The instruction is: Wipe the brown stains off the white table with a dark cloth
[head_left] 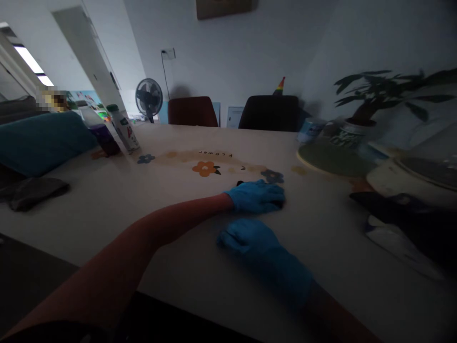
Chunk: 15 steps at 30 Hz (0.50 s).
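Looking down from my head camera, I see my left hand in its blue glove lying palm down on the tablecloth, the fingers drawn together and bent a little. A small dark thing peeks out at its far edge, just beside the blue flower print. Whether those fingers press on it or merely lie next to it I cannot tell. My right hand, gloved the same, sits nearer to me and just beside the left. It is loosely curled with its back up, and I cannot tell if anything is inside it. Nothing is lifted and both hands are down on the cloth, so I judge the work to be low on the surface around that dark thing. There is open cloth to my left and towards the orange flower print. To my right it is crowded: a green plate, a potted plant behind it, a pale lidded dish and a dark shape lie near. A bottle stands well apart at the far left, a dark cloth lies by the left edge, and the near table edge runs under my forearms.
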Each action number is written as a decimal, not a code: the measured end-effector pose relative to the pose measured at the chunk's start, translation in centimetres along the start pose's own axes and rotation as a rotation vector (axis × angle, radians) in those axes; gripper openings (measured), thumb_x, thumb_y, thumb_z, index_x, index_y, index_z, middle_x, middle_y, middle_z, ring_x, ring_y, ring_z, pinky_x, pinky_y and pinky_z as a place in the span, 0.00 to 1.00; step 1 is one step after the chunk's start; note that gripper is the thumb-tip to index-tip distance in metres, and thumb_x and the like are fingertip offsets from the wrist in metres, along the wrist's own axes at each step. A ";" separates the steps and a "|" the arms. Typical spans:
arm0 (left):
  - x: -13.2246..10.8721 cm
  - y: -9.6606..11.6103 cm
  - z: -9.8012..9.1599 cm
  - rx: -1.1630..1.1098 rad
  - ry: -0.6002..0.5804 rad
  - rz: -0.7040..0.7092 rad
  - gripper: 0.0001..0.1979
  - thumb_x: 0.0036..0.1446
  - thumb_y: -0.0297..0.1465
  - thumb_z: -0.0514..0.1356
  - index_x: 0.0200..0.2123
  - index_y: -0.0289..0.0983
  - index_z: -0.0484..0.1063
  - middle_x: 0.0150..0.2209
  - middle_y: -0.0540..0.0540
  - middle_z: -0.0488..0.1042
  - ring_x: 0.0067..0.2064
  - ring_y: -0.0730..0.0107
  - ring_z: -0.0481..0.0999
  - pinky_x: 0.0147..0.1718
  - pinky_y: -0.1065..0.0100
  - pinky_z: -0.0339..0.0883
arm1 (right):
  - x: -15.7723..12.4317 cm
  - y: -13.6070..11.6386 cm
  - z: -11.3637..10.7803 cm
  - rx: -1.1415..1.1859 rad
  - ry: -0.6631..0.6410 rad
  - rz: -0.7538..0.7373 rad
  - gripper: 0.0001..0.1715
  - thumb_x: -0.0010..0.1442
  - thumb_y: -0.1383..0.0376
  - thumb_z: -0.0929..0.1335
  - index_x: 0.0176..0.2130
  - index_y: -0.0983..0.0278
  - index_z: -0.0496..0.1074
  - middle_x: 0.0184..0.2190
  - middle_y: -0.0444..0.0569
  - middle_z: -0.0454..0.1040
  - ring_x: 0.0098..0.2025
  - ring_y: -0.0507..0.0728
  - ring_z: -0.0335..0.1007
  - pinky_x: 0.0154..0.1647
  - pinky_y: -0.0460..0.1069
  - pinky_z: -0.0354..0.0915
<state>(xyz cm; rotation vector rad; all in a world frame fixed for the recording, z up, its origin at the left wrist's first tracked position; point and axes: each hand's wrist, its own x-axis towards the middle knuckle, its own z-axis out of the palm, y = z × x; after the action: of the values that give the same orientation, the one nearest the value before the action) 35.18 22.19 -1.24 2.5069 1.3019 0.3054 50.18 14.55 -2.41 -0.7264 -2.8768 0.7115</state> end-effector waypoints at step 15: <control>-12.7 1.3 -1.4 -0.044 -0.040 0.002 0.24 0.83 0.37 0.62 0.76 0.51 0.82 0.84 0.46 0.72 0.89 0.49 0.63 0.91 0.50 0.51 | -1.1 -0.5 -0.9 0.118 -0.005 0.030 0.14 0.74 0.62 0.71 0.39 0.56 0.88 0.42 0.44 0.91 0.40 0.57 0.81 0.41 0.51 0.69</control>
<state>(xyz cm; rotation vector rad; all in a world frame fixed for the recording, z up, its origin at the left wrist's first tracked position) 28.49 11.29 -0.08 2.4651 1.2640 0.2799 51.07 14.01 -1.32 -0.7545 -2.8051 0.8792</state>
